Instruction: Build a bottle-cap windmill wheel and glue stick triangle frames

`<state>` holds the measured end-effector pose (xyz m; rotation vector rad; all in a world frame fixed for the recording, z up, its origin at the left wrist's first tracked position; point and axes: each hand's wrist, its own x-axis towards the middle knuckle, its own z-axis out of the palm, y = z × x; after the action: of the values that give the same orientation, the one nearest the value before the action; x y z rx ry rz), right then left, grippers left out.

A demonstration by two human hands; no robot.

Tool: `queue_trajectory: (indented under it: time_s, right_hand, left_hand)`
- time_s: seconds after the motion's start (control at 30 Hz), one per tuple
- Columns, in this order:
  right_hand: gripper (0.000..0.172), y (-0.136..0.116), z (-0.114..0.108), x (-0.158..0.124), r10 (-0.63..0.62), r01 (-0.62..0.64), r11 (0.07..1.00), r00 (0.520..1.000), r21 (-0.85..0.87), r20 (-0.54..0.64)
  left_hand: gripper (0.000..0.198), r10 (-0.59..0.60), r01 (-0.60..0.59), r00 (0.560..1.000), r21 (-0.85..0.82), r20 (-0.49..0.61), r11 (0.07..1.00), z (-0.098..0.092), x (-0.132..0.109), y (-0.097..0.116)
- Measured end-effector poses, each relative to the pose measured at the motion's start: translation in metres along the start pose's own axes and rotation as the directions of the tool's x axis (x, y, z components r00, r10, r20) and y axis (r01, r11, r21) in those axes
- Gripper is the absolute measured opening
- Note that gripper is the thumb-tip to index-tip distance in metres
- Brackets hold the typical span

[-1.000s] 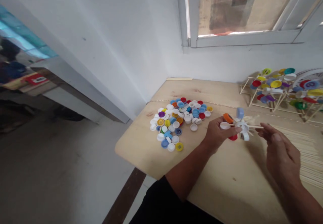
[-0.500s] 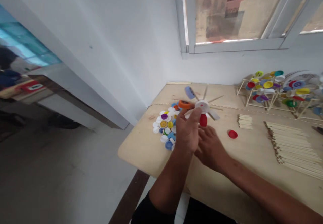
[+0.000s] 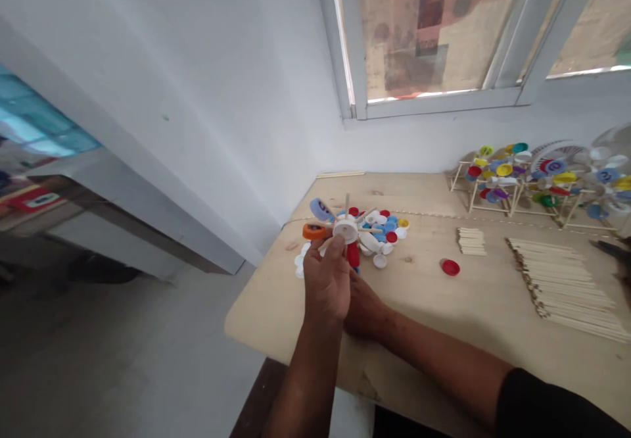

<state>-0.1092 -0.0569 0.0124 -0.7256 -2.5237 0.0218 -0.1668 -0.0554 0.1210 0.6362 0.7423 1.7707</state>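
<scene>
My left hand (image 3: 326, 277) is closed on a small wheel (image 3: 345, 229) made from a white bottle cap with wooden sticks spreading out like spokes. Some spokes end in bottle caps: a lavender cap (image 3: 321, 209), an orange cap (image 3: 314, 231) and a red one (image 3: 353, 254). Other sticks on the upper right side have bare tips. My right hand (image 3: 365, 310) is low, just right of and partly behind my left wrist, close to the tabletop. Its fingers are hidden. Behind the wheel lies a pile of mixed bottle caps (image 3: 379, 262).
A lone red cap (image 3: 450, 267) lies to the right, near a short stack of sticks (image 3: 471, 241) and a large row of longer sticks (image 3: 562, 287). Stick frames bearing cap wheels (image 3: 503, 170) stand along the wall. The wooden table (image 3: 261, 300) ends at the left.
Both hands and the wheel have moved left, over the cap pile. My right hand has gone lower and partly behind the left. The view has shifted slightly.
</scene>
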Motion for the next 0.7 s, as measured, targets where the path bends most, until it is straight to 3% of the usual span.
queue_trajectory:
  time_s: [0.23,0.43,0.57,0.7]
  right_hand:
    - [0.019,0.058,-0.023,-0.035,-0.071,0.067,0.976,0.997,-0.207,-0.012]
    - [0.019,0.108,-0.040,-0.046,-0.051,0.046,0.952,0.999,-0.302,-0.010]
    - [0.021,0.123,-0.047,-0.047,0.026,-0.043,0.932,0.998,-0.359,-0.053]
    - [0.025,0.118,-0.058,-0.052,0.136,-0.170,0.915,0.984,-0.365,-0.117]
  left_hand:
    - [0.029,-0.085,0.086,0.996,-0.028,0.016,0.996,0.004,0.017,-0.026]
    - [0.026,-0.119,0.124,0.990,-0.063,0.078,0.990,0.004,0.032,-0.048]
    - [0.026,-0.171,0.175,0.983,-0.060,0.067,0.983,0.003,0.045,-0.063]
    - [0.026,-0.230,0.235,0.968,-0.045,0.097,0.971,0.003,0.055,-0.078]
